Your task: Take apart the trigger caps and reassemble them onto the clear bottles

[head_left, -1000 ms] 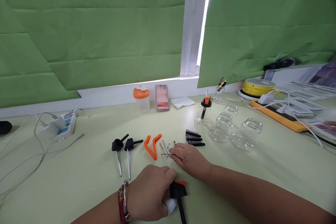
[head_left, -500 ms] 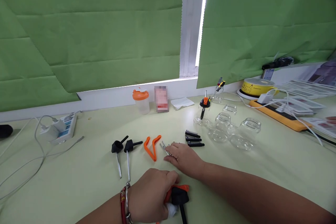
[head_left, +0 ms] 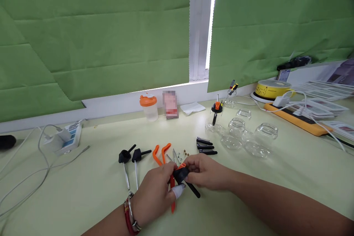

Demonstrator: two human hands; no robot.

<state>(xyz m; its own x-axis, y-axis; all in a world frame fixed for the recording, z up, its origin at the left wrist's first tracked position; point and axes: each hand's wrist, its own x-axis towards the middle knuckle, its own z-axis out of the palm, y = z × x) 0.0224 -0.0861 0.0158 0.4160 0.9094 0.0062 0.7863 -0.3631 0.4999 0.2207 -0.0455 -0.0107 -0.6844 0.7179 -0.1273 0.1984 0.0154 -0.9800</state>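
Between my hands is a black cap-like part (head_left: 181, 175) with a black arm pointing down right and orange pieces at it. My left hand (head_left: 156, 188) grips it from the left; one finger has a white cover. The fingers of my right hand (head_left: 203, 169) pinch at its right side; whether they hold a small piece is hidden. Just beyond lie thin metal pins (head_left: 176, 155), small brass-coloured pieces (head_left: 186, 152) and orange V-shaped handles (head_left: 166, 150). Two black parts with metal rods (head_left: 124, 156) lie to the left, several black pieces with springs (head_left: 206, 146) to the right.
Glass jars (head_left: 257, 143) stand at the right, one beside an upright black-and-orange assembly (head_left: 217, 107). At the back are an orange-lidded cup (head_left: 149, 108) and white paper (head_left: 193, 108). Power strips lie left (head_left: 73, 138) and right (head_left: 301, 121), with cables.
My right hand has drawn back from the metal pins to the black part. My left hand has raised that part and moved it away from me, so both hands now meet at it.
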